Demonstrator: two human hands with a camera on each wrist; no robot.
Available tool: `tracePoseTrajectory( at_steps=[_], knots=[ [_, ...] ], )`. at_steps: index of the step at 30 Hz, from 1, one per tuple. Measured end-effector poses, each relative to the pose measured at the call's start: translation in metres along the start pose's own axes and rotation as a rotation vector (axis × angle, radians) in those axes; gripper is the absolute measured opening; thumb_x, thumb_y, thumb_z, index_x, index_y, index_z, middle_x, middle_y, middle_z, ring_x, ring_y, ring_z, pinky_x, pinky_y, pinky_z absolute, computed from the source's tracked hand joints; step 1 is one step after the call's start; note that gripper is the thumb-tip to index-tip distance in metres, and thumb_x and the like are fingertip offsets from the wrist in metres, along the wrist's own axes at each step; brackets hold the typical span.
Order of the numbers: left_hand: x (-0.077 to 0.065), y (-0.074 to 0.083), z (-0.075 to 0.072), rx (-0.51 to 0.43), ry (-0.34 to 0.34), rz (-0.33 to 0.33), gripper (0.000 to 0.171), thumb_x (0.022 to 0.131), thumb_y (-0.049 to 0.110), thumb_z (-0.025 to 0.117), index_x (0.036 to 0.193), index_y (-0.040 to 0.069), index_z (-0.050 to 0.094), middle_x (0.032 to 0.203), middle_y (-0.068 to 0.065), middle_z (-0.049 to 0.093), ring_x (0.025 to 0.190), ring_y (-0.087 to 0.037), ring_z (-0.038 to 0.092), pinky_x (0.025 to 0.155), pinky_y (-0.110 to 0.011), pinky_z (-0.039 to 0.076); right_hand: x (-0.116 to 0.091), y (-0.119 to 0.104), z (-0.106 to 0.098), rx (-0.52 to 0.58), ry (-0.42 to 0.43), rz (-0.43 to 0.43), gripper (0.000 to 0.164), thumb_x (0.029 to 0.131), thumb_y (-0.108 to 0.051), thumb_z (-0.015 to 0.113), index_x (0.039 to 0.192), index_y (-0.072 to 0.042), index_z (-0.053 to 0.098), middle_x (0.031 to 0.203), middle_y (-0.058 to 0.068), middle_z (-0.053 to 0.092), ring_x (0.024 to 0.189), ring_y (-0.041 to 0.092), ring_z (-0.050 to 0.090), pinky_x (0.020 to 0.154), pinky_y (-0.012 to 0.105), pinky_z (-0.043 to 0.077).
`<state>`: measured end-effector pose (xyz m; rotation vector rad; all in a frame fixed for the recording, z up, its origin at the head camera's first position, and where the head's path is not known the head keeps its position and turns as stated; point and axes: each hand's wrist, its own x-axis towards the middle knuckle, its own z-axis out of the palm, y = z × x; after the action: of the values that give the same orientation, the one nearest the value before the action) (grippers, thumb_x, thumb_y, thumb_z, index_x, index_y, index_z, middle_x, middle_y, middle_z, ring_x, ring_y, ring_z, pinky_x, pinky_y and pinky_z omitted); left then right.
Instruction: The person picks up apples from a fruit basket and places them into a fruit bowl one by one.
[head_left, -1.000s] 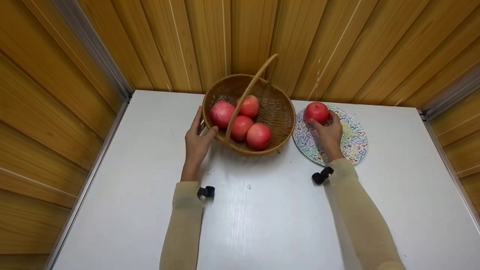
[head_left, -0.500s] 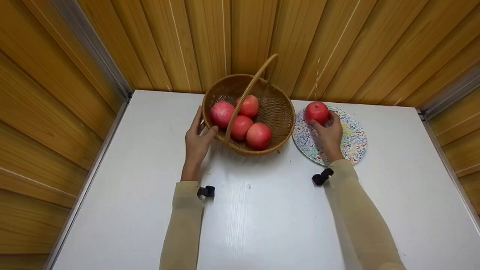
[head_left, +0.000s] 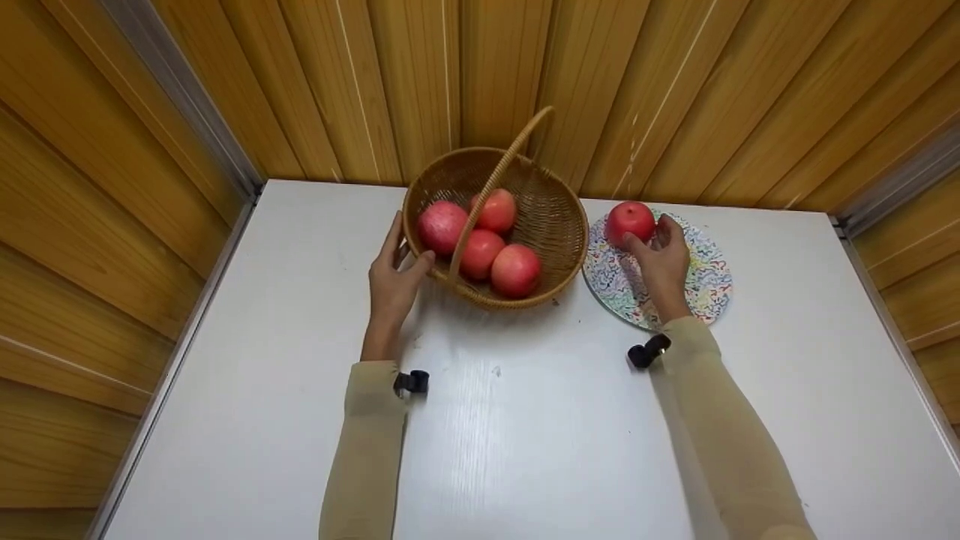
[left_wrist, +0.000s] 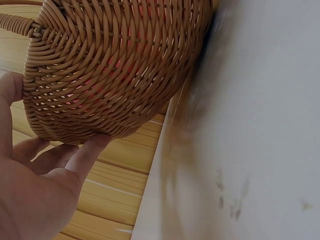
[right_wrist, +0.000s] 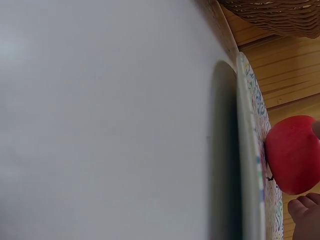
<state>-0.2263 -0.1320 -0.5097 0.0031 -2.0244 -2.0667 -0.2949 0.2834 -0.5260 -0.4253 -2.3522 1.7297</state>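
In the head view my left hand (head_left: 394, 289) holds the near-left side of a brown wicker basket (head_left: 559, 225), thumb at the rim and fingers along the outer wall. The left wrist view shows the fingertips (left_wrist: 97, 142) against the weave. Several red and pink apples (head_left: 516, 270) lie in the basket. Another red apple (head_left: 630, 221) sits on a round, colourfully speckled plate (head_left: 709, 277). My right hand (head_left: 664, 266) is beside this apple. Its thumb is close to or touching the fruit, and its fingers stand apart from it, with a gap visible in the right wrist view.
Basket and plate stand side by side near the back edge of the white table (head_left: 495, 420). The basket's tall arched handle (head_left: 499, 176) rises over the fruit. Wood-slat walls (head_left: 495, 67) stand behind and at both sides.
My right hand has loosened from the apple and drawn slightly to the right, its fingers now spread from the fruit. The left hand, basket and its apples have not visibly moved.
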Motion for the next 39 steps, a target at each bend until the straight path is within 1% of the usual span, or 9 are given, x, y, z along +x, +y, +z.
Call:
tracePoseTrajectory(
  at_steps=[4,8,12,16,24,28,32,36,39],
  knots=[
    [0.001,0.000,0.000,0.007,0.005,0.006,0.079,0.096,0.016,0.075,0.167,0.024,0.039,0.165,0.003,0.043,0.144,-0.025,0.050,0.098,-0.037,0.058,-0.002,-0.005,-0.002,0.003,0.008,-0.036,0.087,0.099,-0.029,0.078,0.168,-0.011,0.028,0.172,0.009,0.032,0.156,0.020,0.032,0.121,0.025,0.031],
    [0.001,0.000,0.000,0.012,0.006,0.007,0.080,0.096,0.016,0.074,0.167,0.024,0.039,0.165,0.004,0.042,0.144,-0.025,0.050,0.098,-0.038,0.058,-0.004,-0.011,-0.002,0.000,0.012,-0.055,0.088,0.098,-0.030,0.079,0.168,-0.014,0.030,0.172,0.006,0.033,0.156,0.020,0.032,0.121,0.027,0.032],
    [0.002,-0.001,0.000,0.018,0.000,0.017,0.079,0.097,0.014,0.074,0.167,0.022,0.038,0.166,0.002,0.042,0.144,-0.027,0.050,0.100,-0.040,0.057,-0.008,-0.019,-0.002,-0.009,0.010,-0.076,0.087,0.098,-0.030,0.079,0.168,-0.016,0.030,0.172,0.003,0.033,0.156,0.018,0.032,0.120,0.029,0.034],
    [0.002,-0.001,0.000,0.015,0.000,0.023,0.079,0.098,0.011,0.073,0.168,0.019,0.037,0.166,0.000,0.042,0.145,-0.027,0.049,0.100,-0.040,0.057,-0.011,-0.029,-0.001,-0.010,-0.002,-0.112,0.088,0.097,-0.030,0.080,0.168,-0.014,0.031,0.171,0.004,0.034,0.156,0.019,0.032,0.120,0.034,0.036],
    [0.000,-0.001,0.001,-0.010,0.000,0.006,0.080,0.098,0.014,0.074,0.168,0.022,0.037,0.166,0.001,0.042,0.146,-0.025,0.048,0.101,-0.037,0.056,-0.022,-0.050,0.007,-0.030,-0.023,-0.188,0.083,0.097,-0.027,0.081,0.165,-0.011,0.036,0.167,0.008,0.041,0.154,0.021,0.038,0.119,0.037,0.039],
    [0.000,0.000,0.001,-0.008,0.000,-0.001,0.079,0.098,0.016,0.074,0.168,0.024,0.037,0.166,0.003,0.042,0.146,-0.026,0.048,0.100,-0.037,0.057,-0.028,-0.059,0.012,-0.038,-0.052,-0.250,0.080,0.096,-0.028,0.081,0.163,-0.011,0.040,0.165,0.007,0.044,0.152,0.021,0.040,0.120,0.039,0.039],
    [0.001,0.000,0.001,-0.003,-0.003,0.000,0.079,0.098,0.017,0.074,0.168,0.022,0.037,0.166,0.005,0.041,0.146,-0.026,0.047,0.099,-0.039,0.058,-0.036,-0.067,0.019,-0.052,-0.104,-0.322,0.081,0.094,-0.028,0.084,0.161,-0.009,0.043,0.163,0.009,0.046,0.151,0.023,0.042,0.120,0.042,0.039],
    [0.001,0.000,0.002,0.000,-0.004,0.004,0.079,0.098,0.015,0.074,0.168,0.024,0.037,0.166,0.005,0.041,0.146,-0.027,0.047,0.099,-0.039,0.058,-0.044,-0.072,0.026,-0.099,-0.146,-0.400,0.079,0.094,-0.026,0.084,0.159,-0.005,0.045,0.160,0.014,0.049,0.149,0.025,0.045,0.121,0.039,0.038],
    [0.002,0.000,0.002,0.005,-0.003,0.013,0.079,0.098,0.014,0.074,0.167,0.026,0.038,0.166,0.005,0.041,0.146,-0.027,0.047,0.099,-0.040,0.057,-0.049,-0.075,0.031,-0.097,-0.186,-0.445,0.078,0.094,-0.021,0.084,0.159,-0.003,0.045,0.159,0.016,0.049,0.149,0.027,0.045,0.121,0.037,0.037]
  ],
)
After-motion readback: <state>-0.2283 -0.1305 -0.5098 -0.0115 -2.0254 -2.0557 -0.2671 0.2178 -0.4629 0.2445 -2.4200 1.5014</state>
